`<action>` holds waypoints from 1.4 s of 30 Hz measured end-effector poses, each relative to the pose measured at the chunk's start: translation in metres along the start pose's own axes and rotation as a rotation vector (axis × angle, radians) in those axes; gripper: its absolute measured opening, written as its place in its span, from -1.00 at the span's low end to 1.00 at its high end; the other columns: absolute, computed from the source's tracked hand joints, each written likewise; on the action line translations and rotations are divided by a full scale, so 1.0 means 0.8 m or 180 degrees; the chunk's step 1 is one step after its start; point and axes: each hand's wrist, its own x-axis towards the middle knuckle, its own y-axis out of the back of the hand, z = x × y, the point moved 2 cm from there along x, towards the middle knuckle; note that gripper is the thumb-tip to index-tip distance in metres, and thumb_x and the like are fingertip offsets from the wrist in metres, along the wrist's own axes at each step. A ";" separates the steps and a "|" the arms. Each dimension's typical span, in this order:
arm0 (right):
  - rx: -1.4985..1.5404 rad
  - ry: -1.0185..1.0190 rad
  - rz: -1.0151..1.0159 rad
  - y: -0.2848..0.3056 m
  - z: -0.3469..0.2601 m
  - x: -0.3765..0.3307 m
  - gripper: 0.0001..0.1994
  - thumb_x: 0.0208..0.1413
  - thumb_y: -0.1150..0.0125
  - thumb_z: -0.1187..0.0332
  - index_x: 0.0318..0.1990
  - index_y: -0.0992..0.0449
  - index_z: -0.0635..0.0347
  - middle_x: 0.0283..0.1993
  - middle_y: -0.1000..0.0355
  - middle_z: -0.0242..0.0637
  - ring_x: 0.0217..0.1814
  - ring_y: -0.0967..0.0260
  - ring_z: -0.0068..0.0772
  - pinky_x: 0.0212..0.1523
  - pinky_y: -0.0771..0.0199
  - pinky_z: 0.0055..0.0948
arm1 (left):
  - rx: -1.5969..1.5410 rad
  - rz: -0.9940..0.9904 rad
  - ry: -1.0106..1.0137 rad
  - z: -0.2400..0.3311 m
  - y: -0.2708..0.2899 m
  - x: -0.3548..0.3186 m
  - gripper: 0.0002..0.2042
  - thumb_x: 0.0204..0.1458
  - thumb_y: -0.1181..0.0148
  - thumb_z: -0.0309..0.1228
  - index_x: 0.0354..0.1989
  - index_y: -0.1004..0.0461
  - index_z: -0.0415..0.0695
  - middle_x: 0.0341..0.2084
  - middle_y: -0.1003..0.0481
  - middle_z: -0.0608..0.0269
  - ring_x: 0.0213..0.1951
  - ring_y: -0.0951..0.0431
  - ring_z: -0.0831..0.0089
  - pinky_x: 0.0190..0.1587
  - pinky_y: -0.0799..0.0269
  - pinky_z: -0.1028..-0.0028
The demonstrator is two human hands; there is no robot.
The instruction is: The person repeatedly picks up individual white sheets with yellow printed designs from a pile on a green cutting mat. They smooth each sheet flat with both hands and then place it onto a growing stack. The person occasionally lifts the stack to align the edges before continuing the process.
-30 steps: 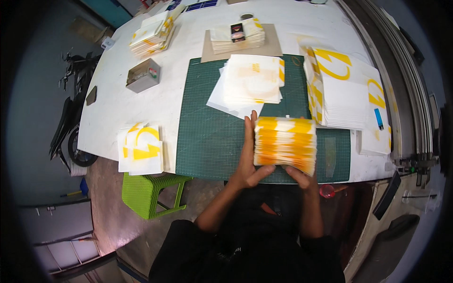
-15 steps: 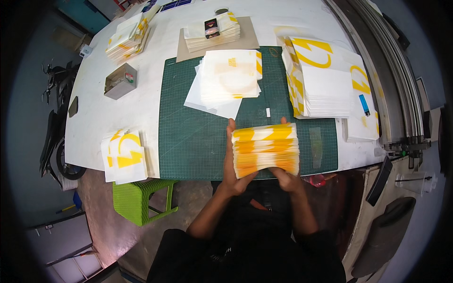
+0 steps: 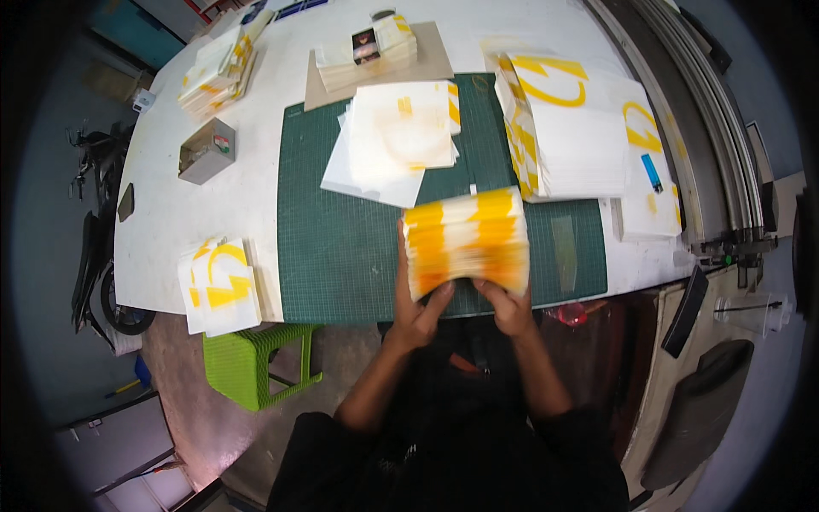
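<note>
Between my two hands I hold a thick stack of paper bags point(image 3: 467, 235), white with yellow print, bowed so its near edge arches. My left hand point(image 3: 416, 311) grips the stack's left end, thumb at the near edge and fingers largely hidden along the side. Around the right end closes my right hand point(image 3: 510, 309), its thumb also at the near edge. The stack is held above the front part of a green cutting mat point(image 3: 341, 256). Beyond it on the mat lies a pile of white printed paper bags point(image 3: 405, 128) over loose white sheets point(image 3: 367, 183).
To the right stand large stacks of white-and-yellow bags point(image 3: 580, 145) with a blue lighter point(image 3: 652, 173) on them. A small bag stack point(image 3: 220, 286) sits at the table's left front, near a grey box point(image 3: 207, 152). A green stool point(image 3: 247, 367) is below the edge.
The stack in my hands has risen slightly, tilted, and curved more, with its edges blurred by motion. The whole view has shifted a little. Both hands keep their hold.
</note>
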 end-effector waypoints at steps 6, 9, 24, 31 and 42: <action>-0.0400 0.0105 0.0051 0.022 0.024 -0.002 -0.13 0.11 -0.24 0.54 0.55 0.08 0.36 0.50 -0.17 0.00 0.53 -0.14 -0.19 0.50 -0.07 -0.24 | 0.0135 -0.0111 -0.0023 -0.008 0.004 0.009 -0.12 0.16 -0.18 -0.53 0.53 0.29 -0.38 0.38 -0.22 -0.09 0.36 -0.29 0.18 0.41 -0.12 0.25; -0.0466 0.0528 -0.0142 0.030 -0.015 0.007 -0.13 0.05 -0.34 0.51 0.52 -0.02 0.35 0.48 -0.20 0.00 0.51 -0.17 -0.21 0.48 -0.11 -0.24 | 0.0389 -0.0137 -0.0321 0.000 0.027 0.018 -0.21 0.12 -0.28 -0.48 0.46 0.04 -0.39 0.29 -0.33 -0.08 0.29 -0.39 0.18 0.33 -0.25 0.26; -0.1262 0.0941 -0.0454 0.071 -0.041 0.034 -0.67 -0.06 -0.42 0.53 -0.07 -0.63 0.33 0.06 -0.60 0.03 0.18 -0.56 -0.05 0.23 -0.48 -0.23 | 0.2076 -0.0282 -0.1802 0.061 0.055 0.058 -0.79 -0.07 -0.37 -0.49 -0.25 -0.59 -0.29 -0.38 -0.59 -0.01 -0.35 -0.65 -0.04 -0.27 -0.54 0.28; -0.1261 0.1047 -0.0226 0.071 -0.024 0.040 -0.71 -0.02 -0.41 0.55 -0.08 -0.65 0.34 -0.03 -0.64 -0.05 0.11 -0.59 -0.13 0.19 -0.51 -0.24 | 0.1938 -0.0344 -0.1755 0.053 0.059 0.064 -0.79 -0.04 -0.40 -0.47 -0.26 -0.60 -0.30 -0.41 -0.61 0.04 -0.40 -0.66 0.14 -0.30 -0.53 0.37; -0.0375 -0.1158 0.0067 0.078 -0.028 0.040 -0.57 0.10 -0.49 0.43 0.05 -0.51 0.54 -0.30 -0.67 -0.16 -0.32 -0.56 -0.58 -0.25 -0.51 -0.62 | 0.0116 -0.0389 0.1575 0.007 0.039 0.101 -0.70 0.13 -0.44 -0.35 -0.20 -0.59 -0.40 -0.39 -0.67 0.08 -0.38 -0.64 0.56 -0.32 -0.56 0.54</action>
